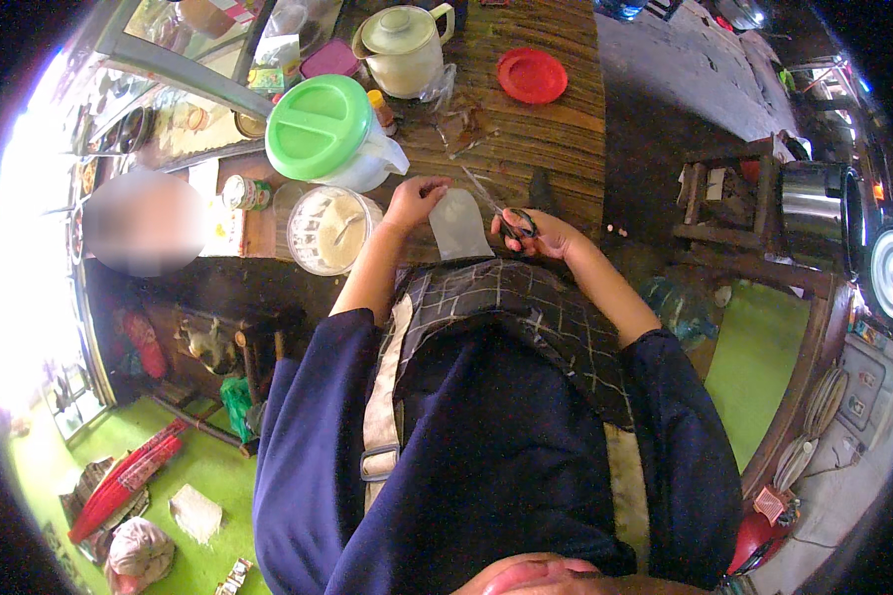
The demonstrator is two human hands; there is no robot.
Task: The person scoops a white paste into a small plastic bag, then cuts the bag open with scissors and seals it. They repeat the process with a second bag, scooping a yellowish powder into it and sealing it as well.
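Pouch: small translucent whitish plastic pouch, held just above the edge of the slatted wooden counter, in front of the checked apron.
Left hand: left hand pinching the pouch's upper left corner between fingertips; clenched on it.
Right hand: right hand closed through the loops of black-handled scissors, just right of the pouch.
Blades: pointing up and left from the grip, across the pouch's upper right corner; touching or just beside it, cannot tell which.
Long axis: pouch upright, top end away from the body.
Nearer hand: both at the pouch, one on each side.
Nearby: round clear tub of pale powder left of the left hand; green-lidded white jug beyond it.
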